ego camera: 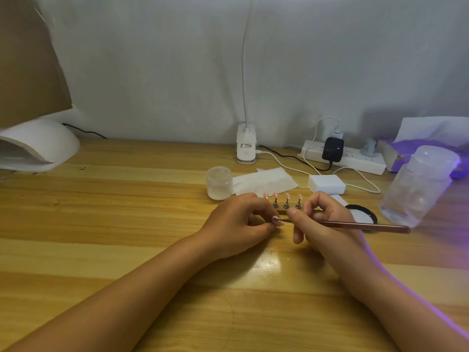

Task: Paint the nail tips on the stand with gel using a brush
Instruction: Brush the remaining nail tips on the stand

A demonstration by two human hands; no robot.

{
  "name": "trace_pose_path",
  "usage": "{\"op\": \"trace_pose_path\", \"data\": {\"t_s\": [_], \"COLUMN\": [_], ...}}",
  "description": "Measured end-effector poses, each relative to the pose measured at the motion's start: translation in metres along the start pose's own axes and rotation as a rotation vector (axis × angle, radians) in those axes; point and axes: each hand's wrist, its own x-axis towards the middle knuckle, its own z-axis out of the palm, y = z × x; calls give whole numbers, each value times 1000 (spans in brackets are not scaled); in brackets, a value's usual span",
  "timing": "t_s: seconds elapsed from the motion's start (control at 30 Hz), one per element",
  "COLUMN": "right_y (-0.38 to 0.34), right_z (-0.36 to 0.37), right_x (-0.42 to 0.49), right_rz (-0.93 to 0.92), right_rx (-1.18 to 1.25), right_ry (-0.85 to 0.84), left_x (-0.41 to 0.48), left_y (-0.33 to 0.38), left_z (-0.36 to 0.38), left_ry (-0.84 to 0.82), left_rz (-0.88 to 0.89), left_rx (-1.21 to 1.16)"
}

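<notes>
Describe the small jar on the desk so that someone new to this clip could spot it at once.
Start at the white clip lamp base at the back of the wooden desk. Just in front of it and slightly left stands the small jar, beside a white wipe and behind the left hand. It is short, frosted and white-lidded, unlike the taller clear bottle at the right.

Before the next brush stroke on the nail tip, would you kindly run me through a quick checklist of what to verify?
1. Brush gripped by right hand: ok.
2. Held nail tip pinched by left hand: ok.
3. Bristles reach that tip: ok, they meet it.
4. Gel loaded on the bristles: cannot tell, too small.
5. Other nail tips upright on the stand: ok, four visible.
6. Clear bottle apart from the brush handle's end: cannot tell, they look close.
</notes>
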Motion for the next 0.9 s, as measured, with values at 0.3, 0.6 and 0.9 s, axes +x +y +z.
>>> {"op": "trace_pose_path", "data": {"t_s": [0.3, 0.6, 0.9], "right_y": [7, 1, 5], "right_z": [-4, 0, -3], "right_x": [2, 1, 2], "right_rz": [9, -15, 1], "right_rx": [-117, -93, 10], "right_ry": [114, 11, 94], "left_x": [0, 0, 1], "left_y": [1, 0, -1], "left_z": [0, 0, 0], "left_ry": [-13, -11, -33], "left_rz": [-2, 23, 18], "left_rx": [1, 13, 14]}}
